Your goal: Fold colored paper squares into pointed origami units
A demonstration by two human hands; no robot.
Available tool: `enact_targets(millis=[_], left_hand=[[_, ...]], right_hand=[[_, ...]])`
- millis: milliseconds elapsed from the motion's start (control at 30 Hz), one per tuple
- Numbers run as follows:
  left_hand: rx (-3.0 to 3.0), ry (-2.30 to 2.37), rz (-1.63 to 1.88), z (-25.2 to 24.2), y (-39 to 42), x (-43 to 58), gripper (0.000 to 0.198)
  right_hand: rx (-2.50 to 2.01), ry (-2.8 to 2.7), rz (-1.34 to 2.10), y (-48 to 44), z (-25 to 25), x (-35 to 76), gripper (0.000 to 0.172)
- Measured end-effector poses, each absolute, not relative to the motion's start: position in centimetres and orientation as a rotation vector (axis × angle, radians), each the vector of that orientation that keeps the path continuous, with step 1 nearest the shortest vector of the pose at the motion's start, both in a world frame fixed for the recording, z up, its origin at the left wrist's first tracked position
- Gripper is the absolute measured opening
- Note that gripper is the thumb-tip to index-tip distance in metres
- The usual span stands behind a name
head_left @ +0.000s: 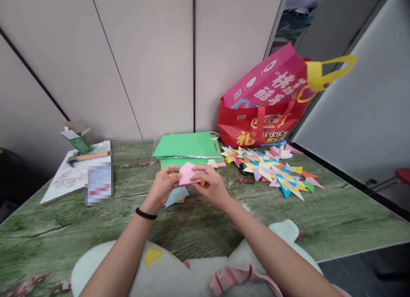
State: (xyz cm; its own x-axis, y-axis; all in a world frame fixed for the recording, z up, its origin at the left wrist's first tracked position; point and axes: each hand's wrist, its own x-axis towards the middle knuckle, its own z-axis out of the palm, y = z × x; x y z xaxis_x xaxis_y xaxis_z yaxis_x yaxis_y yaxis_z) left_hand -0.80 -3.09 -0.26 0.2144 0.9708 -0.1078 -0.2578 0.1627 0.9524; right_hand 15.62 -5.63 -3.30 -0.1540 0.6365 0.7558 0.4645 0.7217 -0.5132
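A small pink sheet of folding paper, with a pointed top edge, is held up between both hands above the table. My left hand pinches its left side with thumb and fingers. On its right side, my right hand grips with the fingers laid across the front. Beneath the hands lies a light blue folded paper on a few other coloured pieces, partly hidden. Just behind the hands is a stack of green sheets, some in a clear sleeve.
Many colourful folded paper points are heaped at the right. Behind them stands a red gift bag holding a pink box. On the left, a hammer, a green-and-white box and a blurred packet rest on a white board. A pale plush cushion lies at the near edge.
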Motion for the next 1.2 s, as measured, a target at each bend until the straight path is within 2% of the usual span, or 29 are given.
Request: enact_targets(millis=[133,567,767,867,1067,1133,1200], left_hand=[[1.006,0.890,1.096,-0.25,-2.95,-0.93,0.026],[1.116,0.871,1.174,0.11,-3.44,-0.51,0.022],[1.198,0.906,1.142,-0.17,-3.53,-0.45,0.021],[1.264,0.948,1.138,-0.24,-3.48,-0.57,0.022],[1.421,0.982,1.049,0.30,-3.68,-0.78,0.031],[1.427,0.980,1.021,0.48,-3.72,-0.77,0.037],[1.446,1.002,1.040,0.53,-3.69,-0.70,0.033]], right_hand=[[-0.835,-1.765,0.212,-5.53,-3.34,15.56,0.008],[-0.806,-1.725,0.121,-5.54,-2.91,15.49,0.018],[-0.886,-1.649,0.159,-5.42,-2.92,15.50,0.011],[-0.958,-1.534,0.305,-5.29,-2.95,15.56,0.003],[-0.959,-1.378,0.844,-4.82,-3.15,15.41,0.009],[-0.962,-1.324,0.937,-4.79,-3.11,15.27,0.010],[-0.956,-1.283,0.979,-4.82,-3.03,15.14,0.011]])
